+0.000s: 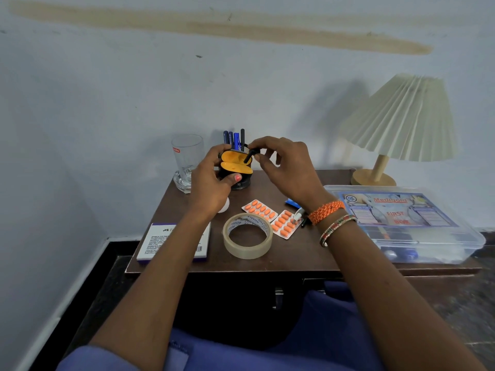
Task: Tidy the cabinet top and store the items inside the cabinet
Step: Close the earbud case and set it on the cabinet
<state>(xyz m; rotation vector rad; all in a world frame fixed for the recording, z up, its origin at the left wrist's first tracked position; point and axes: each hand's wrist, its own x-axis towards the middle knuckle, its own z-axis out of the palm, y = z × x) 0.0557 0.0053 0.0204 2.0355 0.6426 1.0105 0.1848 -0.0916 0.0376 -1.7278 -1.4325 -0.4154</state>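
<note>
My left hand [211,183] holds a small black earbud case [235,163], its lid open and its inside orange, above the back of the brown cabinet top [294,253]. My right hand [286,164] pinches a black earbud [251,153] whose stem dips into the case. On the top lie a tape roll [247,235], two orange pill strips [270,216], a white box [174,243] and a clear first aid box [404,223]. A white marker [297,216] lies partly under my right wrist.
A mesh holder with several pens [235,139] stands behind the case, a drinking glass [186,162] at the back left, a pleated lamp [396,124] at the back right. The wall is close behind. The cabinet's door handle [278,297] shows below the front edge.
</note>
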